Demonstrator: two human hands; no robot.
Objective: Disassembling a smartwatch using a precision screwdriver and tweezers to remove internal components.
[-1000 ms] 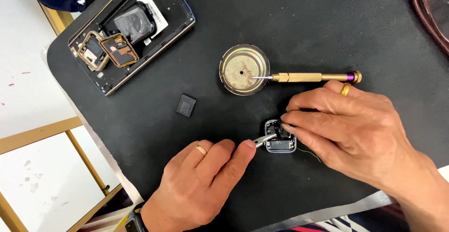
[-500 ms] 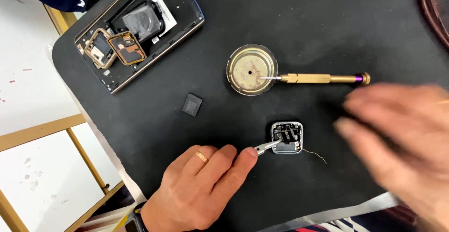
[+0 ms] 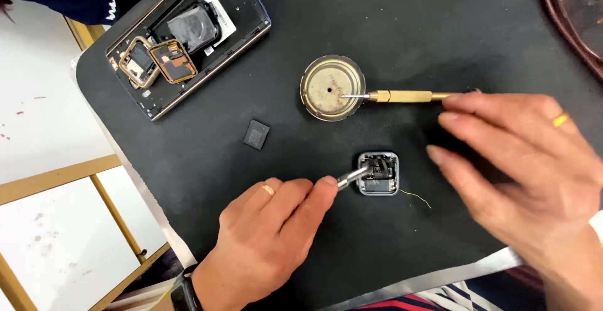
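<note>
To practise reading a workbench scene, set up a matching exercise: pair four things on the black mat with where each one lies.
Things:
1. screwdriver
2. round dish
3. small black square
4. opened phone

Places:
A. top left corner of the mat
B. alone on the mat, between the phone and the left hand
C. at the right hand fingertips, tip resting in the dish
D. mid-mat, above the small grey casing

Pairs: 1-C, 2-D, 3-B, 4-A
</note>
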